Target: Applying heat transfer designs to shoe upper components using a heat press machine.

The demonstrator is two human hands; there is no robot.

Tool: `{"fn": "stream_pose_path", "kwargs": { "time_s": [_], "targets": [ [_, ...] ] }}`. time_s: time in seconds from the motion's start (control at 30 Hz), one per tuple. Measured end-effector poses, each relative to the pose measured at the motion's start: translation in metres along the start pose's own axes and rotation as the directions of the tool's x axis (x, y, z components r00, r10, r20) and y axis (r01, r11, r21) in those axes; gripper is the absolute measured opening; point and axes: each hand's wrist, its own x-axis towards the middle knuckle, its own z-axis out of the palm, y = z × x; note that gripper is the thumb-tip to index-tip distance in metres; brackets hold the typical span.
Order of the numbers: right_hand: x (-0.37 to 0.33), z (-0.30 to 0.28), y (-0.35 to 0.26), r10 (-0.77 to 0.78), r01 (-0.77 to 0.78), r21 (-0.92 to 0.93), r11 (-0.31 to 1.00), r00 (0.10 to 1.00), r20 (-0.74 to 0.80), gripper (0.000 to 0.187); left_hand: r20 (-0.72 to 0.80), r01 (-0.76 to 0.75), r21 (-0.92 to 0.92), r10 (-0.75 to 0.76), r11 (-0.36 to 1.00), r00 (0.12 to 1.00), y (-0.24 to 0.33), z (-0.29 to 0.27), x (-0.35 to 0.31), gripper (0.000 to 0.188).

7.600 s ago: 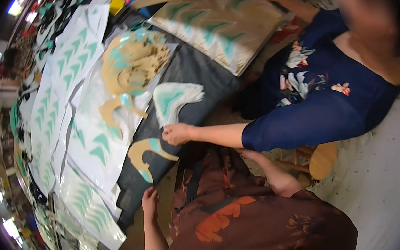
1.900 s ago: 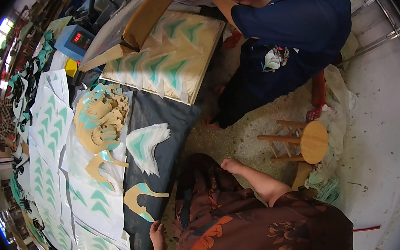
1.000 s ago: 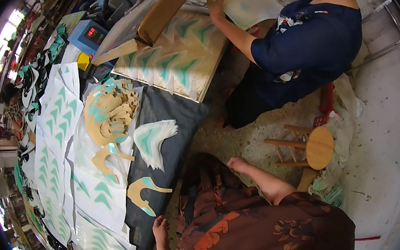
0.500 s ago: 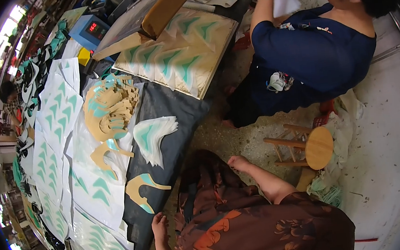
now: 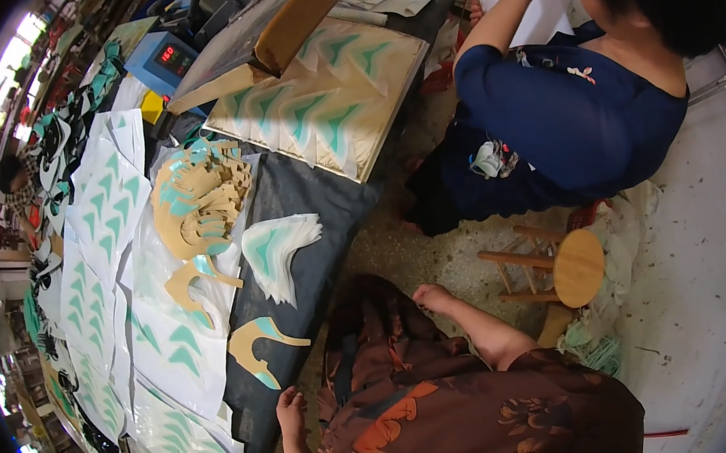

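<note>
My left hand point(image 5: 291, 406) hangs beside the near edge of the dark-covered table point(image 5: 306, 188), fingers curled, nothing visible in it. Away from the table my right hand point(image 5: 432, 298) is held in a loose fist in front of my brown patterned clothing. Nearest my left hand lies a tan curved cutout point(image 5: 243, 345) with pale turquoise ends. A similar cutout point(image 5: 179, 290) is further up, beside a fanned stack of white pieces point(image 5: 270, 252) with green curved shapes. Beyond these sits a big heap of tan cutouts point(image 5: 190, 218).
White sheets with green shapes point(image 5: 104, 201) cover the table's left. At the back, a raised press plate point(image 5: 229, 42) stands over a pad point(image 5: 355, 152) bearing green-marked pieces, beside a blue control box point(image 5: 160, 62). A co-worker in navy point(image 5: 563, 108) holds white sheets; a wooden stool point(image 5: 580, 267) stands at right.
The co-worker has leaned slightly, raised a hand toward the head, and the white sheets there have shifted. My hands stay where they were.
</note>
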Motion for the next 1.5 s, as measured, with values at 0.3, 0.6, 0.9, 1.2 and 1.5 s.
{"fn": "stream_pose_path", "kwargs": {
  "time_s": [0.3,0.6,0.9,1.2,1.5],
  "targets": [
    [0.002,0.002,0.004,0.012,-0.012,-0.025,1.0,1.0,-0.003,0.011,-0.002,0.013,-0.005,-0.013,1.0,1.0,-0.01,-0.003,-0.001,0.025],
    [0.006,0.003,0.013,0.003,-0.003,-0.028,1.0,1.0,0.001,0.013,-0.001,0.021,-0.016,-0.021,1.0,1.0,-0.005,0.0,-0.005,0.025],
    [0.002,0.002,0.009,0.009,-0.009,0.02,1.0,1.0,0.011,0.011,0.007,0.024,-0.04,-0.024,0.999,1.0,-0.013,-0.004,-0.003,0.026],
    [0.001,0.0,0.007,0.044,-0.045,0.047,0.998,0.999,0.022,0.011,0.004,0.027,-0.015,-0.027,1.0,1.0,-0.006,-0.002,-0.005,0.026],
    [-0.004,0.001,0.007,0.016,-0.017,0.048,0.999,1.0,0.027,0.01,0.005,0.035,-0.02,-0.035,0.999,0.999,-0.011,-0.004,-0.006,0.026]
  ]
}}
